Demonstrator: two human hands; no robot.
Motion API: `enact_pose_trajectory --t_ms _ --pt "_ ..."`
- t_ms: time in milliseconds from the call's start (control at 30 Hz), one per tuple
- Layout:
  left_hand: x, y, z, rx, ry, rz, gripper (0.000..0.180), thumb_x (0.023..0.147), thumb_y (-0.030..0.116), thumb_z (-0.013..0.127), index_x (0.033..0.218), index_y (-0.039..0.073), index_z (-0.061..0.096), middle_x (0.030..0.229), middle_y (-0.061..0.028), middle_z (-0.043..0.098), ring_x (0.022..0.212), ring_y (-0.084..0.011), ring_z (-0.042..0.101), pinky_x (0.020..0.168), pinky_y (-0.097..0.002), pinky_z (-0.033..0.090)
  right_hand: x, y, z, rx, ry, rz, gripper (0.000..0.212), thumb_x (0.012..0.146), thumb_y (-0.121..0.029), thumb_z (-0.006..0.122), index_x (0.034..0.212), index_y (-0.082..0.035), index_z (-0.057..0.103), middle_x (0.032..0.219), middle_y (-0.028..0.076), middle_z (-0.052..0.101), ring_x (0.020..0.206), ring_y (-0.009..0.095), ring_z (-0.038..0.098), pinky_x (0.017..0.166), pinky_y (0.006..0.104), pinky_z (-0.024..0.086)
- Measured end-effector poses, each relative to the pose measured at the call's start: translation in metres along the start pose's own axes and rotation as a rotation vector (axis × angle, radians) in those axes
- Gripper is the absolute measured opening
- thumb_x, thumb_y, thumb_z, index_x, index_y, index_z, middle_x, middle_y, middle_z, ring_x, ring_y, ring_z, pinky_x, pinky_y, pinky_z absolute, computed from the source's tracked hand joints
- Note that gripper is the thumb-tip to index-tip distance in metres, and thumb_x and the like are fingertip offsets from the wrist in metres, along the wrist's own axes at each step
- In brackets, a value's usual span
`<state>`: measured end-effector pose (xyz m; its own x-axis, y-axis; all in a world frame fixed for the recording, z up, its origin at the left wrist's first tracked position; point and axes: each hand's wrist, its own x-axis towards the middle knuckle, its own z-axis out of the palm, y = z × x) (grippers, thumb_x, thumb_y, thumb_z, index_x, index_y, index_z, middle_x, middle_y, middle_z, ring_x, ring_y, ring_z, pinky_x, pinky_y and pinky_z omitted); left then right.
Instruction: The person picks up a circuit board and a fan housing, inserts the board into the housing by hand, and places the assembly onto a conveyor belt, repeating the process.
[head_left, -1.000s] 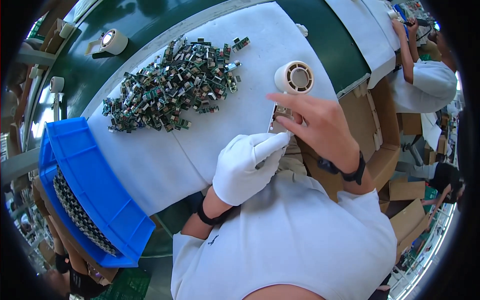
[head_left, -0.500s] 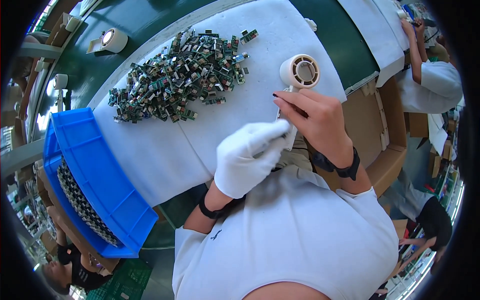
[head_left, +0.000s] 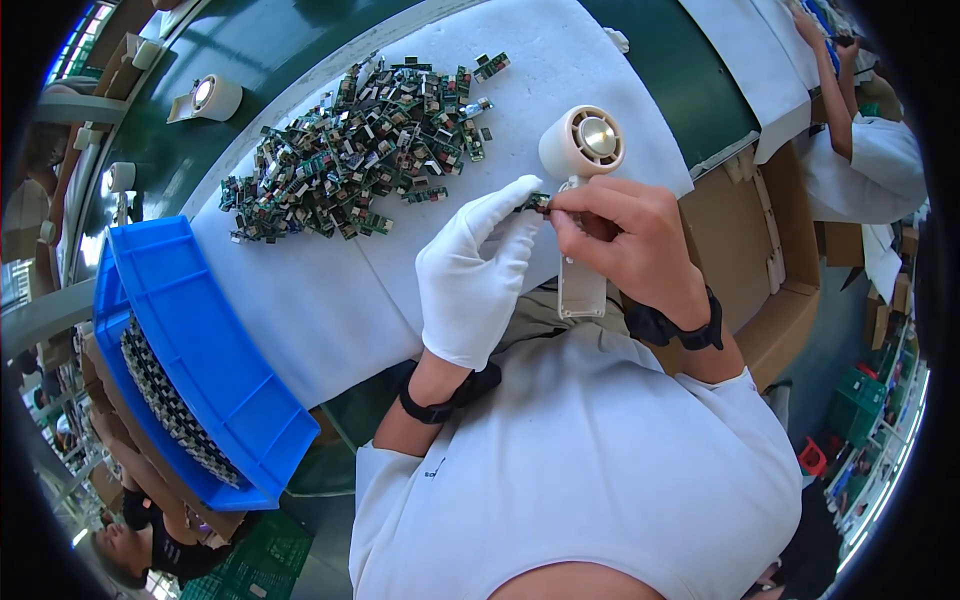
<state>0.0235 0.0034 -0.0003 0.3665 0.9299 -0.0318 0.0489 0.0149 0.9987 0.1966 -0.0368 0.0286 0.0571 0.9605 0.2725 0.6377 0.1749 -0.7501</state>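
A small green circuit board (head_left: 538, 203) is pinched between my two hands, over the white work surface. My left hand (head_left: 465, 285), in a white glove, grips its left end with thumb and fingertips. Bare fingers of my right hand (head_left: 640, 235) close on the board's other end. Just behind and under the right hand lies a cream-white device like a handheld fan (head_left: 562, 150), with a round slotted head and a shiny metallic centre. Its slim handle (head_left: 582, 290) sticks out toward me below the right hand, partly covered by it. A heap of similar circuit boards (head_left: 350, 150) spreads to the left.
A blue plastic bin (head_left: 215, 340) with rows of small parts stands at the left. An open cardboard box (head_left: 740, 250) is at the right. Another cream-white fan-like device (head_left: 217, 97) sits on the green table. Co-workers are at the far right and lower left.
My left hand has risen from near the handle to meet the right fingers, and the board now shows between them. The round head has shifted left and turned, showing a metallic centre.
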Motion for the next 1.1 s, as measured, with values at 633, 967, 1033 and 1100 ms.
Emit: enact_pose_trajectory --t_ms 633,967,1033,1100 --pt "-0.003 -0.007 -0.002 -0.157 -0.027 -0.017 0.032 0.087 -0.004 0.075 0.119 0.003 0.073 0.11 -0.0092 0.074 0.093 -0.0103 0.068 0.085 -0.0258 0.056 0.0 0.005 0.0 -0.161 0.057 -0.214 0.014 0.073 0.001 0.076 0.085 -0.003 0.074 0.071 0.004 0.06 0.069 0.019 0.058 0.06 0.0317 0.049" --pt "-0.013 -0.008 0.016 0.324 0.144 0.463 0.034 0.086 -0.007 0.073 0.119 0.0 0.072 0.11 -0.0153 0.073 0.09 -0.0197 0.071 0.081 -0.0299 0.057 -0.008 -0.006 0.007 -0.089 0.124 -0.056 0.01 0.073 0.001 0.076 0.081 -0.001 0.071 0.064 0.003 0.053 0.053 0.012 0.049 0.048 0.0263 0.039" --pt "-0.014 -0.008 0.017 0.369 0.163 0.465 0.033 0.086 -0.007 0.074 0.118 0.0 0.072 0.11 -0.0155 0.073 0.09 -0.0194 0.071 0.081 -0.031 0.057 -0.008 -0.006 0.007 -0.051 0.112 -0.046 0.009 0.075 0.001 0.076 0.082 -0.001 0.071 0.064 0.003 0.052 0.053 0.011 0.049 0.049 0.0264 0.038" --pt "-0.014 -0.014 0.016 0.398 0.121 0.459 0.033 0.087 -0.007 0.073 0.119 0.0 0.072 0.11 -0.0151 0.072 0.09 -0.018 0.07 0.08 -0.0307 0.057 -0.007 -0.006 0.007 -0.032 0.101 -0.036 0.008 0.076 0.001 0.076 0.082 -0.001 0.071 0.064 0.003 0.052 0.053 0.011 0.049 0.049 0.0264 0.038"
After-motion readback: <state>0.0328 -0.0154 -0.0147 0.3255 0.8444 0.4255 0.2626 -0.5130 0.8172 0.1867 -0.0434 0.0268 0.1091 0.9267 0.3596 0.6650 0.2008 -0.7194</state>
